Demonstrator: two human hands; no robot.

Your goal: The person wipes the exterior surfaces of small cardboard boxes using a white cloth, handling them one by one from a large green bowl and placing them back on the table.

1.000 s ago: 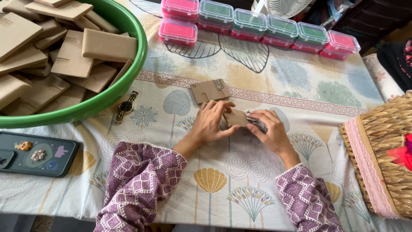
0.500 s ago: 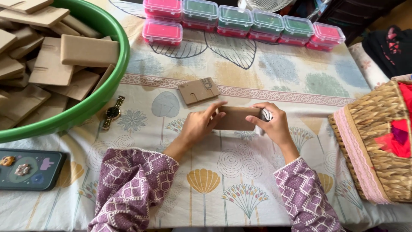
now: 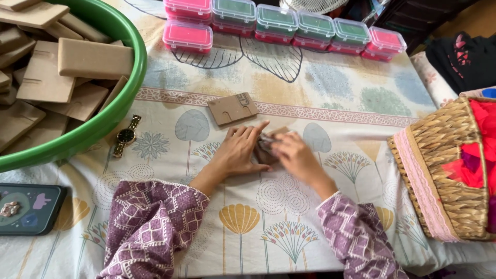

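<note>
My left hand (image 3: 237,151) presses flat on a small brown cardboard piece (image 3: 264,153) on the patterned tablecloth. My right hand (image 3: 294,157), blurred by motion, grips the same piece from the right, together with something small and shiny I cannot make out. Most of the cardboard is hidden under both hands. A second flat cardboard piece (image 3: 232,108) with a cut tab lies just beyond my hands.
A big green basin (image 3: 111,111) full of folded cardboard boxes sits at the left. A wristwatch (image 3: 126,135) lies beside it, a phone (image 3: 28,208) at the near left. Pink and green lidded boxes (image 3: 281,23) line the far edge. A woven basket (image 3: 447,170) holds red items at the right.
My hands have closed together over the cardboard piece, covering more of it. The right hand has slid left and now blurs. The view has shifted slightly.
</note>
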